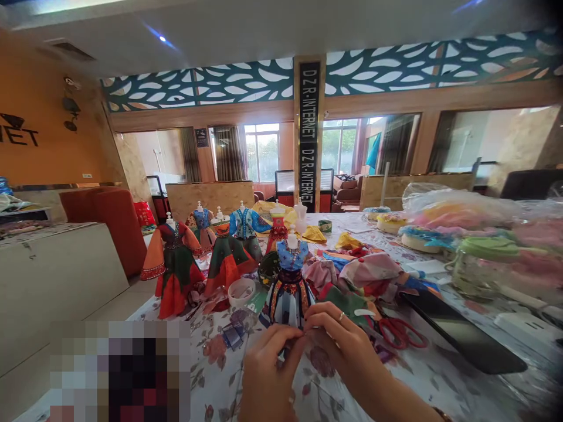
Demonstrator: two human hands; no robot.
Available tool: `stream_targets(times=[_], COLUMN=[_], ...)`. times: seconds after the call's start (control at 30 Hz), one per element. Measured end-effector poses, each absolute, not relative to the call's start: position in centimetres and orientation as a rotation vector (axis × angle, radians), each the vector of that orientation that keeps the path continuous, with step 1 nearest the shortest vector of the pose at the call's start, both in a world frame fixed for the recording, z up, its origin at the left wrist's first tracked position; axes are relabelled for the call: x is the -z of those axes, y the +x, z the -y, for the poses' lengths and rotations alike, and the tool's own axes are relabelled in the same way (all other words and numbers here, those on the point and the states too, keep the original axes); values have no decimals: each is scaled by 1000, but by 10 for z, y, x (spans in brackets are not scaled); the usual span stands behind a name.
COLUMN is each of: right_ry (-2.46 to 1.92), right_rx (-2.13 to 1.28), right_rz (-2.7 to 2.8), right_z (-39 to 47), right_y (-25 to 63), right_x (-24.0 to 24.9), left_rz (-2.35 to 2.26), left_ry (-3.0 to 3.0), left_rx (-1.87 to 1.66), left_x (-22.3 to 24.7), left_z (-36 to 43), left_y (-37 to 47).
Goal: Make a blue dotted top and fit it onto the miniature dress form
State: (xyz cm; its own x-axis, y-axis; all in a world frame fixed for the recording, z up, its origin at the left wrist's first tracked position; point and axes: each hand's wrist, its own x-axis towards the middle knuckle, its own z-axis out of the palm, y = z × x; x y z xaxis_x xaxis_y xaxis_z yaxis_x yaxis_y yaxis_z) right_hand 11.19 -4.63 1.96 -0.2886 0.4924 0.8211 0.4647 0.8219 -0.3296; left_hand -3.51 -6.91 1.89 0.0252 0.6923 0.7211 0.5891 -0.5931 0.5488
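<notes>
My left hand (pixel 267 366) and my right hand (pixel 336 340) meet low in the view, fingertips pinched together on something small that I cannot make out. Just beyond them stands a small mannequin in a blue top and striped skirt (pixel 289 281) on the floral tablecloth (pixel 435 375). Red-handled scissors (pixel 398 331) lie just right of my right hand. A ring shows on a right-hand finger.
Several more dressed mini mannequins (pixel 176 264) stand at the left of the table, with a white tape roll (pixel 241 291) near them. Fabric scraps (pixel 365 272) pile up in the middle. A dark tablet (pixel 461 334), a green-lidded jar (pixel 484 264) and plastic bags lie right.
</notes>
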Motion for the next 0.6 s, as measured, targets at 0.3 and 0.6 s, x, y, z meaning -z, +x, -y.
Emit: stream_targets(times=[0.3,0.6], right_ry=[-756,-712], right_rx=[-263,-280], right_rz=[1830,1874], right_z=[44,46], right_y=[106,107], right_x=[-27,-36], left_rz=[-1272,-1331], left_ry=[2220,2220], left_rx=[-1747,-1642], left_x=[-22,-24], left_z=[72,72], left_y=[-39,-41])
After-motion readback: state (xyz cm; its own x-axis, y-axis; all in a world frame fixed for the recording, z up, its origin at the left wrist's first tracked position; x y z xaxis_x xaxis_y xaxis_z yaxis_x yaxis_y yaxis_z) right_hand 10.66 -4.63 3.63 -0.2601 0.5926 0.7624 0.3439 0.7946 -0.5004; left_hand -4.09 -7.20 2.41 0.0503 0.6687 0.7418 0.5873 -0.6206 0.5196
